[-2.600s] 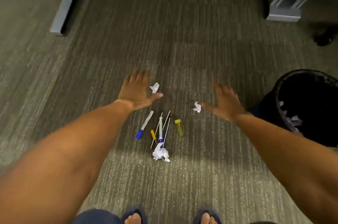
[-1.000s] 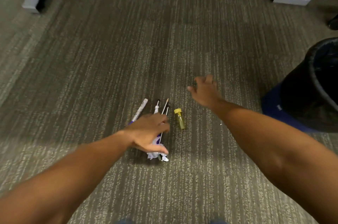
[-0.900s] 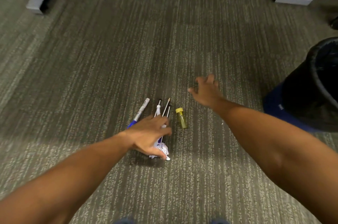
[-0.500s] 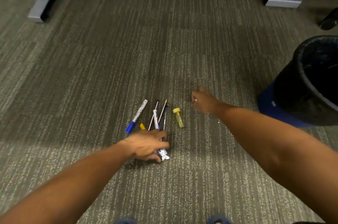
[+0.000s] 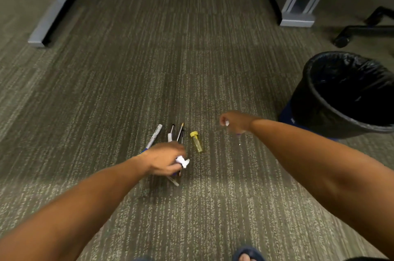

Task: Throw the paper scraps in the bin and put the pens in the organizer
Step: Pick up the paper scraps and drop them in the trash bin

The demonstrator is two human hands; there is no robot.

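Several pens [image 5: 170, 133] lie side by side on the carpet, their near ends hidden under my left hand [image 5: 164, 158]. That hand is closed around a crumpled white paper scrap [image 5: 182, 161], held just above the pens. A yellow highlighter [image 5: 196, 141] lies to the right of the pens. My right hand [image 5: 234, 122] is a fist with a small white scrap [image 5: 226, 123] showing between its fingers. It hovers above the carpet to the left of the black-lined bin [image 5: 349, 92]. No organizer is in view.
Grey desk legs stand at the back left [image 5: 55, 4] and back right [image 5: 296, 0]. A black office chair base [image 5: 362, 30] sits behind the bin. My sandalled foot [image 5: 247, 255] shows at the bottom edge.
My left hand has closed on the crumpled scrap beside the pens and lifted it. My right hand has closed into a fist on its scrap. The view has tilted up, showing more of the bin.
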